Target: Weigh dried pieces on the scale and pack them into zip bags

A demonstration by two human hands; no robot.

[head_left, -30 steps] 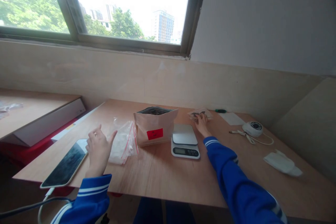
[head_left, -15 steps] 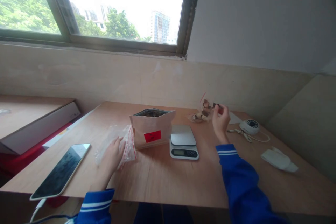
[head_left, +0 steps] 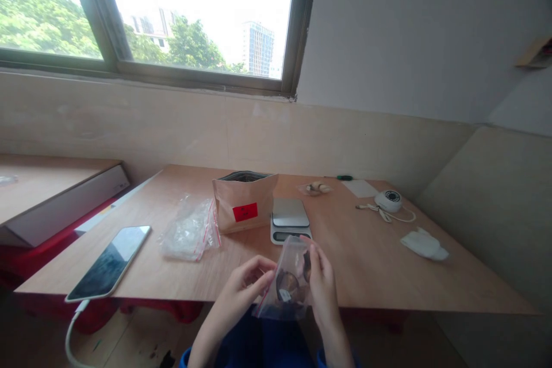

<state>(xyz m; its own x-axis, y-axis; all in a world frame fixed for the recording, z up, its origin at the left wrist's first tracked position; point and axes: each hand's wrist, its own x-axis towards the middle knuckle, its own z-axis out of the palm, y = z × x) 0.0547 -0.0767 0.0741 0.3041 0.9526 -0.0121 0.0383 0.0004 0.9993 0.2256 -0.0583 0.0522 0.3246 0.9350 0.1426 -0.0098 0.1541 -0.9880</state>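
Note:
A clear zip bag (head_left: pixel 285 293) with dark brown, curved pieces inside is held over the table's front edge. Its red zip line slants down on the left side. My left hand (head_left: pixel 241 284) pinches the bag near that line with thumb and fingers. On the other side, my right hand (head_left: pixel 321 273) grips the bag's edge, fingers closed around it. Just beyond the bag stands a white digital kitchen scale (head_left: pixel 291 214), partly covered by it. Beside the scale is an open brown paper pouch (head_left: pixel 228 207) with a red label; its contents are barely visible.
Several empty clear zip bags (head_left: pixel 185 233) lie left of the pouch, near a phone (head_left: pixel 110 264) on a cable. Toward the back are a bag of pale pieces (head_left: pixel 317 188), a green-handled tool (head_left: pixel 344 177) and paper (head_left: pixel 361 188). A white dome camera (head_left: pixel 388 201) and white wrapping (head_left: pixel 424 243) are at right.
My right hand has brought the bag with dark pieces from the back right to the front. My left hand has left the empty bags and taken hold of it too.

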